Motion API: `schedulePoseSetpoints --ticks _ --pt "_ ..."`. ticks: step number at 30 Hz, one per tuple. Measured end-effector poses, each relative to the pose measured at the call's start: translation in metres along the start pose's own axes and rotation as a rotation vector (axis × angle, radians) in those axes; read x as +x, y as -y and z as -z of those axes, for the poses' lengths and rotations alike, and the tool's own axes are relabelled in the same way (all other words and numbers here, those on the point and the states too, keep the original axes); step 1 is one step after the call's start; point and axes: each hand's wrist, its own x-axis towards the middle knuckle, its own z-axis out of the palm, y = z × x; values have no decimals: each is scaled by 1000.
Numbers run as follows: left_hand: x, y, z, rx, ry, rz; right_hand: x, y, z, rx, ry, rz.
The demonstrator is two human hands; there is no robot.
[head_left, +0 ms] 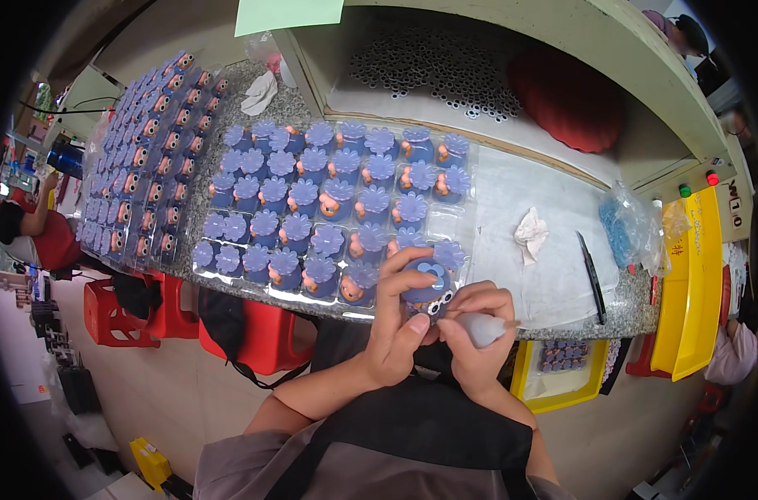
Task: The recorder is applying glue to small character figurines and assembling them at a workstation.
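– Upper garment?
– Grey-brown shirt [229,467], sleeves [266,437] short, ending above the elbow.
– Worn over it?
– One black apron [446,425], broad across the front, with black straps [300,475] at both sides.
– Hands?
– Left hand [386,346] and right hand [479,362] bare; forearms [316,398] uncovered.

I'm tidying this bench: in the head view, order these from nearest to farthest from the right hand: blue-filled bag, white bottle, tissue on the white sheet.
1. White bottle: held in the right hand.
2. Tissue: beyond the hand, slightly right, on the white sheet.
3. Blue-filled bag: farther right, left of the yellow tray.
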Motion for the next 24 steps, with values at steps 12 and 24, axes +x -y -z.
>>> schedulePoseSetpoints --ticks 12,24 --pt "-2 0 -1 44 -28 9 2 -3 -1 -477 1 355" --pt "0 -1 -1 201 -11 -44 7 -8 3 -569 -27 573"
